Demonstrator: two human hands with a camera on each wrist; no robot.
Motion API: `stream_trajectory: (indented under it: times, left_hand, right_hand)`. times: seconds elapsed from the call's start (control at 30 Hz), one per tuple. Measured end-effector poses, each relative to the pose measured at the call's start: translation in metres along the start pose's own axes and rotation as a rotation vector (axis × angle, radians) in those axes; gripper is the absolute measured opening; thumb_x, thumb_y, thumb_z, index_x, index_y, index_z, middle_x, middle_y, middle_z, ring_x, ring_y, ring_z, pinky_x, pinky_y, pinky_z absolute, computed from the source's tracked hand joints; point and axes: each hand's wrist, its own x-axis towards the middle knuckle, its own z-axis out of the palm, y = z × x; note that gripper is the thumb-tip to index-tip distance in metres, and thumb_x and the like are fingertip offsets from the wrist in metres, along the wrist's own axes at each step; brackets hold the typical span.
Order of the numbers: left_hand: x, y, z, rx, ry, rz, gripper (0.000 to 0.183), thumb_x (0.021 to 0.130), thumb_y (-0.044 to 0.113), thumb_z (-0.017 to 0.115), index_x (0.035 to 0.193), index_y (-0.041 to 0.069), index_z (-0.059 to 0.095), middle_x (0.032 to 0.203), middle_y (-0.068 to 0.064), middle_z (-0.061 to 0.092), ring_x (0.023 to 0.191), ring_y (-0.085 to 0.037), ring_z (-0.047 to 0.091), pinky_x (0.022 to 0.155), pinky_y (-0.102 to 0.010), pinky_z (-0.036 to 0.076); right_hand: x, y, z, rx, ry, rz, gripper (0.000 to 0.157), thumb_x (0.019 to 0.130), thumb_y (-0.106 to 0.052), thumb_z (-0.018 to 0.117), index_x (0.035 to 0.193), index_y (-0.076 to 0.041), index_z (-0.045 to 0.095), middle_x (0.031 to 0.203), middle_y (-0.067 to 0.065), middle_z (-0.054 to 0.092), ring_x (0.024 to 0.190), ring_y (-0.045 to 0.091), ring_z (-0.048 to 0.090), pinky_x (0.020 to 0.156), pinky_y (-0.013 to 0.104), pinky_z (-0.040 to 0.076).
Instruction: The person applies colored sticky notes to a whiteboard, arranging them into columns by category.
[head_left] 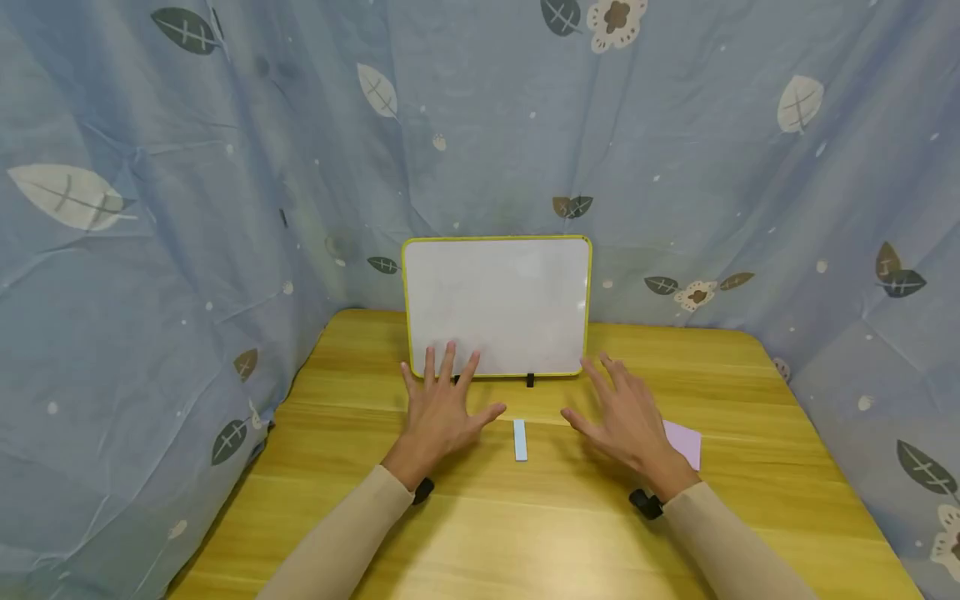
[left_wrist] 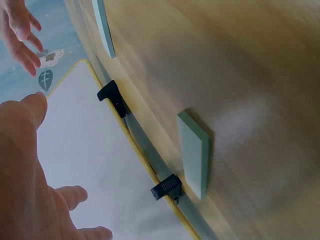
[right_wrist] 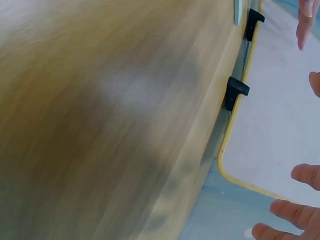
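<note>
A narrow pale blue block (head_left: pixel 521 440) lies on the wood-grain table (head_left: pixel 540 533) between the two hands, in front of the whiteboard and touching neither hand. The left wrist view shows two such blocks, greener in its light: a near block (left_wrist: pixel 194 155) seen whole beside a board clip, and a far block (left_wrist: pixel 104 30) cut off by the top edge. Which of them matches the one in the head view I cannot tell. The right wrist view catches only the end of a block at its top edge.

The left hand (head_left: pixel 442 412) is spread, fingers straight, thumb toward the block; its fingertips overlap the lower whiteboard (head_left: pixel 498 304) in the head view. The right hand (head_left: pixel 626 417) is open too, fingers extended near the board's lower right corner. Both wrist views crop the hands.

The yellow-rimmed whiteboard stands upright at the back. Below it, the right black clip (head_left: pixel 530 380) shows clearly, while the left black clip (head_left: pixel 457 379) is mostly hidden by fingers.

A lilac sheet (head_left: pixel 684 444) peeks out beside the right wrist, partly covered. Beige sleeves (head_left: pixel 337 533) run off the bottom edge; blue patterned curtains (head_left: pixel 480 117) surround the table.
</note>
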Motion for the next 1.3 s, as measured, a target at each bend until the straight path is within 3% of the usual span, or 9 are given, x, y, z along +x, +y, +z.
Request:
stream_trajectory:
  times: [0.23, 0.37, 0.5, 0.7, 1.03, 1.3]
  left_hand:
    - [-0.004, -0.005, 0.002, -0.016, -0.018, -0.003, 0.103, 0.103, 0.091, 0.057, 0.186, 0.033, 0.034, 0.194, -0.020, 0.026, 0.181, -0.054, 0.019, 0.135, -0.092, 0.016]
    - [-0.001, -0.007, 0.001, -0.031, -0.001, -0.005, 0.100, 0.104, 0.086, 0.064, 0.183, 0.030, 0.041, 0.189, -0.022, 0.037, 0.178, -0.053, 0.030, 0.136, -0.090, 0.019]
    - [0.001, -0.011, 0.003, -0.062, -0.030, -0.016, 0.098, 0.106, 0.080, 0.067, 0.184, 0.027, 0.040, 0.184, -0.023, 0.044, 0.173, -0.050, 0.040, 0.138, -0.088, 0.020]
    - [-0.002, -0.020, 0.005, -0.077, -0.044, -0.029, 0.091, 0.109, 0.074, 0.069, 0.181, 0.022, 0.046, 0.169, -0.022, 0.059, 0.159, -0.048, 0.056, 0.137, -0.082, 0.030]
    - [-0.002, -0.025, 0.009, -0.115, -0.064, 0.008, 0.078, 0.112, 0.060, 0.073, 0.174, 0.014, 0.056, 0.162, -0.022, 0.064, 0.149, -0.048, 0.063, 0.129, -0.073, 0.047]
    - [0.002, -0.025, 0.011, -0.123, -0.076, 0.023, 0.074, 0.113, 0.054, 0.076, 0.171, 0.010, 0.059, 0.162, -0.021, 0.065, 0.149, -0.047, 0.065, 0.123, -0.071, 0.054]
  right_hand:
    - [0.009, -0.008, 0.007, 0.063, -0.001, -0.026, 0.084, 0.106, -0.056, 0.080, 0.174, -0.012, 0.055, 0.173, 0.029, 0.056, 0.151, 0.056, 0.063, 0.120, 0.075, 0.055]
    - [0.017, -0.012, 0.011, 0.109, -0.031, -0.034, 0.080, 0.108, -0.051, 0.080, 0.173, -0.011, 0.055, 0.174, 0.028, 0.055, 0.154, 0.055, 0.061, 0.121, 0.075, 0.055]
    - [0.024, -0.016, 0.016, 0.133, -0.044, -0.049, 0.078, 0.108, -0.048, 0.081, 0.172, -0.010, 0.056, 0.173, 0.027, 0.057, 0.154, 0.054, 0.061, 0.121, 0.074, 0.055]
    - [0.034, -0.027, 0.025, 0.156, -0.085, -0.085, 0.076, 0.109, -0.043, 0.081, 0.171, -0.008, 0.057, 0.172, 0.023, 0.058, 0.152, 0.048, 0.064, 0.118, 0.070, 0.058]
    - [0.051, -0.042, 0.034, 0.180, -0.172, -0.105, 0.074, 0.111, -0.042, 0.079, 0.171, -0.005, 0.057, 0.173, 0.019, 0.057, 0.151, 0.043, 0.065, 0.118, 0.063, 0.061]
    - [0.058, -0.046, 0.042, 0.176, -0.225, -0.102, 0.070, 0.113, -0.039, 0.078, 0.167, 0.000, 0.060, 0.170, 0.019, 0.059, 0.149, 0.039, 0.066, 0.118, 0.058, 0.062]
